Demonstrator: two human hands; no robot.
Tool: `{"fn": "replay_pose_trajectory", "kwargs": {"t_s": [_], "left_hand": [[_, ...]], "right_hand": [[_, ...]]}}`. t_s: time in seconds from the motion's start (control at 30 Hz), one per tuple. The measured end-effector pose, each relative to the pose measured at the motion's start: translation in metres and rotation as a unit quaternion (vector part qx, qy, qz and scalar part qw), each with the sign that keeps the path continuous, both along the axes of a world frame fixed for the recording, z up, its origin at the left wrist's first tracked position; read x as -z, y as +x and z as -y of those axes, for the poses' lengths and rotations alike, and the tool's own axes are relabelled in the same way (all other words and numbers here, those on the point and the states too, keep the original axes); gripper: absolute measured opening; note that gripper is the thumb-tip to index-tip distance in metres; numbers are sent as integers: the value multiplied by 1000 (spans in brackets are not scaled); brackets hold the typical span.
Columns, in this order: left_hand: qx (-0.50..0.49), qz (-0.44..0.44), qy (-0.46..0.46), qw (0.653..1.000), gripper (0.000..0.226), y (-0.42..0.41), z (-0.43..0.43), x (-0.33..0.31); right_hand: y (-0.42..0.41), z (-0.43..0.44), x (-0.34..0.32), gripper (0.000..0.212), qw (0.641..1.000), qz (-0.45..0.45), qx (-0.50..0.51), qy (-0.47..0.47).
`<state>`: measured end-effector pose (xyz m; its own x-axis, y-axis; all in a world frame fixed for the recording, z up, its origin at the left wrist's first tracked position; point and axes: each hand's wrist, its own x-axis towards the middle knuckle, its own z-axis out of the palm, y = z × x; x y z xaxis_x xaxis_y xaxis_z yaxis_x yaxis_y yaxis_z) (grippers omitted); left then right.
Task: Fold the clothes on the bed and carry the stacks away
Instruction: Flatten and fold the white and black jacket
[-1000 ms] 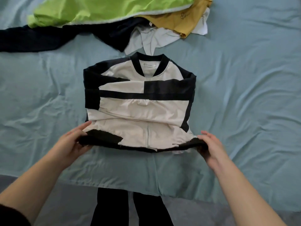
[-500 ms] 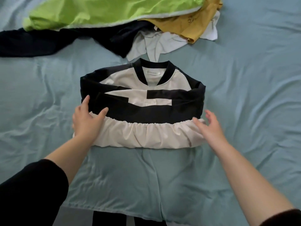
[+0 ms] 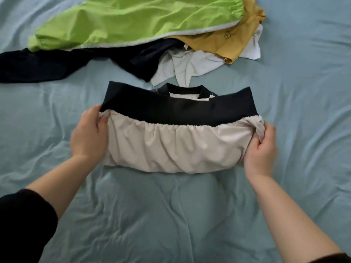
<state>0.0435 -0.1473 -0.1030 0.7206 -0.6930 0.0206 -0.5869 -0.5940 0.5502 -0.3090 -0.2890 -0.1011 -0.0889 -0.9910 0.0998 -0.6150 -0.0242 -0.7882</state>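
A black-and-cream jacket (image 3: 176,147) lies folded in half on the blue bed sheet (image 3: 171,215), its black hem band turned up over the collar. My left hand (image 3: 88,136) grips the left end of the fold, fingers curled into the cream cloth. At the right end my right hand (image 3: 261,149) holds a bunched corner of the same cloth. Only the black collar edge shows above the band.
Unfolded clothes lie in a heap at the far side: a lime green garment (image 3: 133,23), a mustard one (image 3: 228,42), a white one (image 3: 190,67) and a dark navy one (image 3: 47,67) stretching left.
The jacket's lower half has been folded up over the chest, covering the front panels. Both hands moved from flat on the hem to gripping the fold's two ends.
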Motion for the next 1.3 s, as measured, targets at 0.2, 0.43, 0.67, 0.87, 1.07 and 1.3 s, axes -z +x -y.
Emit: {"fn": "replay_pose_trajectory", "kwargs": {"t_s": [0.2,0.43,0.67,0.87,1.07,1.3], "left_hand": [[9,-63,246,967,57,8,40,40],[289,195,112,931,57,-77,49,44],[189,128,436,871,75,69,42,92],[136,92,297,941,64,14,51,64],[322,159,232,904,68,-62,37,84],[332,107,371,860,69,-14,36,109]], "right_hand": [[21,47,45,52,968,-95,15,231],[102,-27,40,52,923,-277,-250,-89],[20,72,111,65,793,-540,-267,94],[65,34,86,60,832,-477,-262,107],[93,-16,84,61,781,-469,-411,17],[-4,58,85,69,746,-552,-365,78]]}}
